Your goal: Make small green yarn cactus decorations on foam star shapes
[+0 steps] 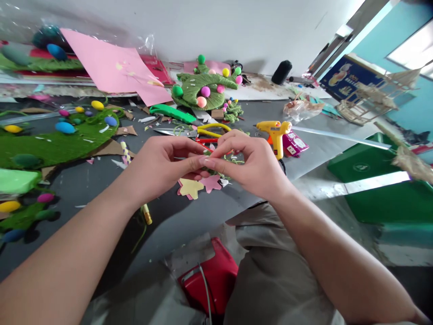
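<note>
The left hand (162, 158) and right hand (252, 155) meet tip to tip, whether pinching anything I cannot tell, near a pale-yellow paper star (191, 188) beside a pink paper star (211, 183) on the grey table (81, 180).

A craft workspace; glue gun (277, 136), utility knife (172, 113), paper stars (191, 188) on the table (88, 180).

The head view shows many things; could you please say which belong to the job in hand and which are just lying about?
Likely in use:
left hand and right hand, fingertips together, anything pinched unclear
yellow paper star, just below them
glue gun
scissors

Apparently just lying about:
plastic bag
black cylinder
dark-blue box
</note>
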Action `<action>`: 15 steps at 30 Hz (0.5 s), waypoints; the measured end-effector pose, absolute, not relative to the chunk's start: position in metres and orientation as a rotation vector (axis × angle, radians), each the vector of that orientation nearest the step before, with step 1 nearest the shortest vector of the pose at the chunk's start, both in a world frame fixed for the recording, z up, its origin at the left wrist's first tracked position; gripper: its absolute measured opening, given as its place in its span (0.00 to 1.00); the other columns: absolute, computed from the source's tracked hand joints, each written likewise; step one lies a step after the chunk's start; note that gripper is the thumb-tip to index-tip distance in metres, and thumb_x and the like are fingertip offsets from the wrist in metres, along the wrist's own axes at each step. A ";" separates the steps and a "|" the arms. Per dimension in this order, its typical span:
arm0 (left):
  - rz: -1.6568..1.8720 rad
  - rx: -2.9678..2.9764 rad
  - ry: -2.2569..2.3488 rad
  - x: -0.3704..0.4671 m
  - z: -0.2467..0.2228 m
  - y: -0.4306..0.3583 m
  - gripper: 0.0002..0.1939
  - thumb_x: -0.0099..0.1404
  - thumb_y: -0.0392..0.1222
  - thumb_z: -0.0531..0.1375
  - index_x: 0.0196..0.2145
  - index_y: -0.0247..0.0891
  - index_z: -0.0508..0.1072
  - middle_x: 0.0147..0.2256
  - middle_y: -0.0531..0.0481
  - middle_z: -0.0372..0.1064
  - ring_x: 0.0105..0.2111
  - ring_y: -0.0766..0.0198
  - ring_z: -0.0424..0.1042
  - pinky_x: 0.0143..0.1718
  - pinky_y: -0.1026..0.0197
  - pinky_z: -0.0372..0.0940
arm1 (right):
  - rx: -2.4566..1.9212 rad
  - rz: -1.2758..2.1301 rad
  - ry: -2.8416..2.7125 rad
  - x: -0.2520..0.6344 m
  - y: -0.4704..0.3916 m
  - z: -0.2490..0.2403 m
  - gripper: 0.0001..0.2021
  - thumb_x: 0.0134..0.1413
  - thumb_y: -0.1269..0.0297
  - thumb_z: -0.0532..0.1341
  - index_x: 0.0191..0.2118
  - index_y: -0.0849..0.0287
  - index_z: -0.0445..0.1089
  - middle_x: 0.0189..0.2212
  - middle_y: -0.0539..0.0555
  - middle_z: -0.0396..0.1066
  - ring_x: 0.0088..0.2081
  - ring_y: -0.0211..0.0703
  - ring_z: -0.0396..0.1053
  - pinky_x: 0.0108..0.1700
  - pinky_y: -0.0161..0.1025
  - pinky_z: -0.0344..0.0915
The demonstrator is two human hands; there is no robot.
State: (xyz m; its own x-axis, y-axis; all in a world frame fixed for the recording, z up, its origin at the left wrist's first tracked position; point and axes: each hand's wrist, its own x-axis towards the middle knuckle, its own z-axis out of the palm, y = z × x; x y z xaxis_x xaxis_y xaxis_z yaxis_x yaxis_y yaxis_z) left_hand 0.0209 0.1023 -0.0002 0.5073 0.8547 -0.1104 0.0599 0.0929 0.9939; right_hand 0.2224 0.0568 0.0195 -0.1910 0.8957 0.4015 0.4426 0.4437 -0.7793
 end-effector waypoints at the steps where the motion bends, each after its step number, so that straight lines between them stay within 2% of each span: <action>1: 0.732 1.408 0.891 0.021 0.000 0.102 0.12 0.57 0.48 0.75 0.38 0.43 0.84 0.33 0.52 0.82 0.32 0.62 0.82 0.34 0.67 0.76 | -1.145 0.648 -1.843 0.224 0.057 0.021 0.09 0.56 0.58 0.73 0.31 0.57 0.79 0.32 0.50 0.76 0.40 0.41 0.71 0.47 0.43 0.69; 9: 0.637 1.572 0.808 0.019 0.000 0.103 0.14 0.60 0.46 0.74 0.43 0.41 0.83 0.31 0.50 0.82 0.28 0.63 0.80 0.27 0.69 0.72 | -1.101 0.838 -2.057 0.238 0.060 0.028 0.10 0.61 0.59 0.70 0.35 0.60 0.76 0.34 0.50 0.73 0.39 0.39 0.69 0.45 0.39 0.65; 15: 0.599 1.544 0.688 0.018 -0.001 0.103 0.10 0.62 0.43 0.73 0.42 0.44 0.83 0.32 0.52 0.83 0.29 0.66 0.81 0.27 0.72 0.72 | -1.068 1.130 -2.065 0.242 0.063 0.034 0.11 0.63 0.58 0.68 0.37 0.62 0.74 0.33 0.50 0.73 0.36 0.37 0.67 0.39 0.37 0.63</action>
